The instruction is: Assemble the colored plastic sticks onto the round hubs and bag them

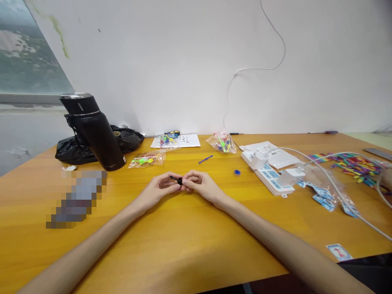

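Note:
Over the middle of the table, my left hand (pixel 161 188) and my right hand (pixel 202 186) meet at the fingertips. Both pinch a small black part (pixel 179 181), from which a thin dark pointed piece sticks out to the left. Fingers cover much of it, so I cannot make out its exact kind. Just beyond my hands lies a thin blue plastic rod (pixel 205 159) with widened ends. A small round blue piece (pixel 237 172) rests to the right of my right hand.
A black bottle (pixel 99 134) and black plastic bag (pixel 131 139) stand back left, near a blurred-out flat object (pixel 81 196). Bags of colourful parts (pixel 223 143) lie behind. Rightward are a power strip (pixel 271 179), cables, a colourful pile (pixel 357 165) and another person's hand (pixel 386 179).

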{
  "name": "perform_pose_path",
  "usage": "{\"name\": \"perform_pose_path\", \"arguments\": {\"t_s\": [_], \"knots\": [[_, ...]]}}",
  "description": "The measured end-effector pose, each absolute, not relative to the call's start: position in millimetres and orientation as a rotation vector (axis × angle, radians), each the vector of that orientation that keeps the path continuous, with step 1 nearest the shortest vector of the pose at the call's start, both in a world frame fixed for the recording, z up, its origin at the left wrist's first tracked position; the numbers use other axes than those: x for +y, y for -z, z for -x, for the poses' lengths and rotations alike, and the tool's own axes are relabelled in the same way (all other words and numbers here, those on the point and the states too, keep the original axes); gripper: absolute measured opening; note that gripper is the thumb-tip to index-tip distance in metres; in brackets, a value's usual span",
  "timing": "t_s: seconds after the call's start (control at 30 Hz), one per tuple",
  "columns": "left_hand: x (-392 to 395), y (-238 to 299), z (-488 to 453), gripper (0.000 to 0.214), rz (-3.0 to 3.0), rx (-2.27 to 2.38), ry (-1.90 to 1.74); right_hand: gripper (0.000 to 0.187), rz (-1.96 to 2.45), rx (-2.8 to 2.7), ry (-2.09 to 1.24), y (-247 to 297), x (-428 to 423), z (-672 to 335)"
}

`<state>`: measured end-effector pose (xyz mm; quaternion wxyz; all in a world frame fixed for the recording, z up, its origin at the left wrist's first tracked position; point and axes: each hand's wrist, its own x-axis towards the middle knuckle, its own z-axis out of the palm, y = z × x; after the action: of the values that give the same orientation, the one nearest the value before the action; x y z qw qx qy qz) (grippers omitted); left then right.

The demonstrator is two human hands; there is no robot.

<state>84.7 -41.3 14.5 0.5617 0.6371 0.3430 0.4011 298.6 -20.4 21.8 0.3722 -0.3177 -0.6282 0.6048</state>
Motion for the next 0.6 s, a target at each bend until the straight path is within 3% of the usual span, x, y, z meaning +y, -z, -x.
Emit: {"name": "perform_pose_path", "arguments": {"t_s": [0.6], "knots": [[-42.1, -14.3, -87.2, 0.031, -1.506, 0.845, -0.976, 0.043, 0.803, -1.679, -1.630, -20.7, -16.8, -302.0]]}}
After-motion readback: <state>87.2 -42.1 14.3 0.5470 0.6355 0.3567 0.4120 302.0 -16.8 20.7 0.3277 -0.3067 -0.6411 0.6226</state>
